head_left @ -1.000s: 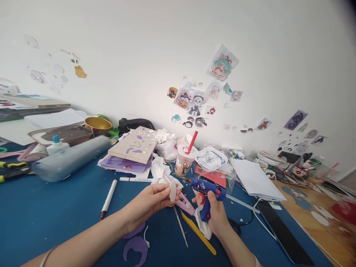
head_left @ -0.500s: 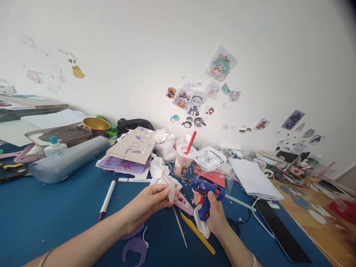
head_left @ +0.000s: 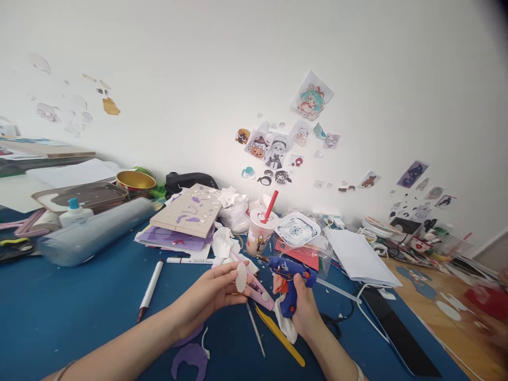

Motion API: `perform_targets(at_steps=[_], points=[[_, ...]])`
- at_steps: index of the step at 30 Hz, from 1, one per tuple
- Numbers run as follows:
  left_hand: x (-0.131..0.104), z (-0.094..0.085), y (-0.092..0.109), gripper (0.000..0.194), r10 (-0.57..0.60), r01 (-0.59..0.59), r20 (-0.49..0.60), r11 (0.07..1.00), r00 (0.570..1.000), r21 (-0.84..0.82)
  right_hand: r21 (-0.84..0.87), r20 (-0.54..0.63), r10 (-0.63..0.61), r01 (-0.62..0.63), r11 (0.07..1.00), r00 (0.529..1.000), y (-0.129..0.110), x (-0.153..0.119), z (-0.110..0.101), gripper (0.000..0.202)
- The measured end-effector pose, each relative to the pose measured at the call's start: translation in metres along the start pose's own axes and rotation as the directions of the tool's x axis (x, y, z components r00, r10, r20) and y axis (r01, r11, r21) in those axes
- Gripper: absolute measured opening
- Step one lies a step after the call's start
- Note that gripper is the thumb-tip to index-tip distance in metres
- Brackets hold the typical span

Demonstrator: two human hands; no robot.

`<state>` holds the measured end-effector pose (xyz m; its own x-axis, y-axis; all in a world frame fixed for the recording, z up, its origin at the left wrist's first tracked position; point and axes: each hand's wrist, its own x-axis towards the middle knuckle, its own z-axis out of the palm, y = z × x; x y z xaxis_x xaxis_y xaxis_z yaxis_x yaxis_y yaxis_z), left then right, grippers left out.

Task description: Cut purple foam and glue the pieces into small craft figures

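My left hand (head_left: 216, 288) pinches a small white oval piece (head_left: 241, 278) at its fingertips, its flat face turned toward me. A blue hot glue gun (head_left: 291, 272) is gripped in my right hand (head_left: 305, 304), fingers wrapped round the handle and near the orange trigger. Its nozzle points left toward the oval, with a gap between them. A clear glue stick (head_left: 339, 290) sticks out of the gun's back. Beneath the hands lie a pink tool (head_left: 262, 293), yellow tweezers (head_left: 281, 338), a thin white stick (head_left: 256, 328) and a purple crescent-shaped piece (head_left: 190, 360).
Behind the hands stand a drink cup (head_left: 260, 235) with a red straw and a white patterned dish (head_left: 297, 230). A speckled board (head_left: 188, 211) rests on purple sheets. A marker (head_left: 151, 288) lies at left, a dark phone-like slab (head_left: 400, 333) and folded white paper (head_left: 361, 256) at right.
My left hand has turned the white oval so more of its flat face shows. The glue gun stays in my right hand, at nearly the same place. The whole view has shifted slightly.
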<state>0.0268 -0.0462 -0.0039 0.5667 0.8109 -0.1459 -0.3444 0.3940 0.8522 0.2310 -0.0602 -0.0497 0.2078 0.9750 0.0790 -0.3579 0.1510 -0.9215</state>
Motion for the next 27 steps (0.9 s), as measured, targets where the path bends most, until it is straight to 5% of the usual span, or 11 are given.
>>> perform_targets(at_steps=[4,7,11,15,20,27], points=[[0.002,-0.001,-0.003,0.034,-0.016,0.017,-0.025,0.999,1.000,0.043,0.034,-0.041,0.024,-0.022,0.999,0.999,-0.001,0.000,0.001,0.041],[0.007,-0.005,-0.011,0.036,-0.016,0.025,-0.034,0.963,0.999,0.270,0.029,0.055,-0.052,0.050,0.998,0.997,-0.005,0.000,0.003,0.039],[0.008,-0.010,-0.014,0.034,0.111,-0.085,0.014,0.672,0.994,0.735,0.032,0.116,-0.099,0.096,0.995,0.988,-0.011,0.000,0.004,0.039],[0.001,-0.015,0.003,0.031,0.241,-0.155,0.077,0.321,0.967,0.934,0.021,0.109,-0.087,0.085,0.996,0.990,-0.012,0.000,0.003,0.039],[0.002,-0.034,0.027,0.030,0.348,-0.032,-0.032,0.175,0.937,0.984,0.033,0.119,-0.067,0.064,0.997,0.991,-0.009,0.002,0.000,0.038],[0.009,-0.051,0.021,0.031,0.328,0.110,-0.102,-0.006,0.939,0.994,0.030,0.127,-0.054,0.050,0.998,0.990,-0.009,0.001,0.000,0.038]])
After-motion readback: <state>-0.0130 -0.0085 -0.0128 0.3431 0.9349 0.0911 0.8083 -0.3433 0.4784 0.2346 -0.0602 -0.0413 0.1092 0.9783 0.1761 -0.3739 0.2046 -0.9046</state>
